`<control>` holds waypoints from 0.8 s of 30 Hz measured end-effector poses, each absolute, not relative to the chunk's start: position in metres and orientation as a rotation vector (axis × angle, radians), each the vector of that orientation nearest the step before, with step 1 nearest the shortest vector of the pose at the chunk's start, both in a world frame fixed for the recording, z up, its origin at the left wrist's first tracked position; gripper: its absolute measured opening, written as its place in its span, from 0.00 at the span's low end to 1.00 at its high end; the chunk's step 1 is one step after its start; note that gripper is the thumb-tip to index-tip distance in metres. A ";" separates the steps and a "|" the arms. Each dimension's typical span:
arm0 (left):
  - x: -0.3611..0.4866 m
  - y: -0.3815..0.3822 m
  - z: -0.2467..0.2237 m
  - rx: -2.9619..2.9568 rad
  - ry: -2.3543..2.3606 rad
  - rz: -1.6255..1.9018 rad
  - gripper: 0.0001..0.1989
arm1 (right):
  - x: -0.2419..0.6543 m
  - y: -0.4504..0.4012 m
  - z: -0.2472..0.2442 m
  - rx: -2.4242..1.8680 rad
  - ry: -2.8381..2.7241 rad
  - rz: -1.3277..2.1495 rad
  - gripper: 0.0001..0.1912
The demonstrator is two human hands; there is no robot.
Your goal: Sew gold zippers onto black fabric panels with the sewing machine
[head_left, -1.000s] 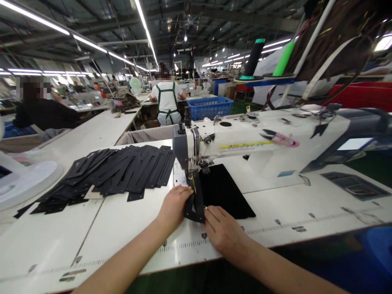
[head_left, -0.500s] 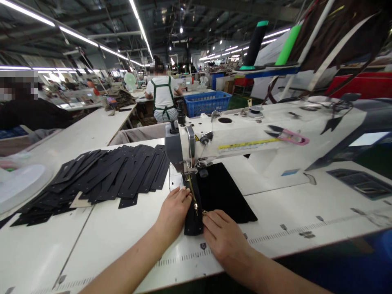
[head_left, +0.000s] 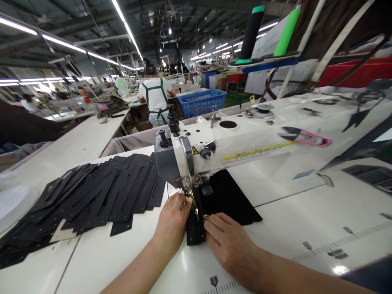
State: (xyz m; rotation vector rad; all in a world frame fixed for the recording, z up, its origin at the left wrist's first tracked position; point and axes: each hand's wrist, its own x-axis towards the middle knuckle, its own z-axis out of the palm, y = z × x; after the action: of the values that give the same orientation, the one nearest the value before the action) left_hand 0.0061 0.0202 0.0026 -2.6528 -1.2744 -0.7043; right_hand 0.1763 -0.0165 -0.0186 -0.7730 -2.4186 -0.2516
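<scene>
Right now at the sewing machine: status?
Left hand and right hand flat on black strip under the needle. Machine head just above the fingers. Strip pile lies left, apart.

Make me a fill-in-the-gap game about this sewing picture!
1. Both hands, left hand and right hand, press a ____ strip under the sewing machine.
2. The snips on the machine have ____ handles.
3. The basket behind is ____.
4. The pile of black pieces lies on the ____ hand's side.

Missing words: black; pink; blue; left
</scene>
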 end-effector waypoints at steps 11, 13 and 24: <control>0.002 0.029 0.002 -2.666 -1.287 -0.696 0.08 | 0.173 0.002 -0.014 -0.844 -2.375 -0.270 0.10; 0.001 0.030 0.002 -2.682 -1.294 -0.683 0.09 | 0.173 0.004 -0.015 -0.872 -2.371 -0.271 0.09; -0.001 0.012 -0.001 -2.580 -1.243 -0.653 0.16 | 0.188 0.023 -0.006 -1.020 -2.227 0.190 0.15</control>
State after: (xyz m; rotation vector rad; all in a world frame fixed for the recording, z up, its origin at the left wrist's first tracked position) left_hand -0.0015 0.0120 -0.0013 -2.5799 -1.2430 -0.6527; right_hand 0.1875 0.0227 -0.0055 -1.0200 -2.2271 0.1903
